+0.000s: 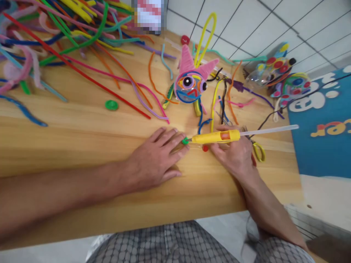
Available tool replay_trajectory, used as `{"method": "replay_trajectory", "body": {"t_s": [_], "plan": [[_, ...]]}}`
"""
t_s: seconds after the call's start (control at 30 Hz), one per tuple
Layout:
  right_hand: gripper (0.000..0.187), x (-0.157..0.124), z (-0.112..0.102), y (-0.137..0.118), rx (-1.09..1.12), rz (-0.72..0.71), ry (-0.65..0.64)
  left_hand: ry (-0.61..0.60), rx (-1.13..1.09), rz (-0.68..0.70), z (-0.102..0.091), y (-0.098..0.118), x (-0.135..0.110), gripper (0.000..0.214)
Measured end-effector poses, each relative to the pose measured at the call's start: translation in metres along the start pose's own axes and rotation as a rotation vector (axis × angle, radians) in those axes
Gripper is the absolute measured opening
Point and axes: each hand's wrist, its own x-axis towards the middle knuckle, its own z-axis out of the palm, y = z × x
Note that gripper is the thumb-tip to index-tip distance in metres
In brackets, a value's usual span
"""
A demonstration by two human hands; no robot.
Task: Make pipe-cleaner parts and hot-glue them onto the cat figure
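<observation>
My left hand (157, 155) lies palm down on the wooden table, fingers stretched to the right. Between two of its fingertips it steadies a small green button (185, 140). My right hand (237, 153) is closed around a yellow glue gun (215, 137), whose nozzle touches or nearly touches that button. A clear glue stick (270, 130) sticks out of the gun's back end. Just below the gun lies a small red button (205, 148). Beyond my hands stands a fish-like figure (189, 91) with pink ears, goggle eyes and a yellow loop on top.
Loose pipe cleaners (82, 36) pile up at the far left. Another green button (111, 105) lies left of centre. Yellow-handled scissors (259, 151) are right of my right hand. A black cord (309, 95) crosses the right side, near two decorated clear figures (297, 86).
</observation>
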Motion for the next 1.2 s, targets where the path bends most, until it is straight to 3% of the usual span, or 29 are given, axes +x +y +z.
{"method": "replay_trajectory", "body": {"t_s": [0.3,0.7,1.2], "plan": [[0.032,0.0,-0.002,0.003,-0.03,0.041,-0.077,0.003,-0.029,-0.008,0.001,0.0,0.001,0.07],[0.03,0.0,-0.005,0.001,-0.007,0.034,-0.092,0.054,-0.016,-0.016,0.012,0.0,-0.003,0.07],[0.026,-0.002,-0.003,0.003,-0.038,-0.009,-0.058,0.025,-0.021,-0.008,0.005,0.0,-0.001,0.069]]}}
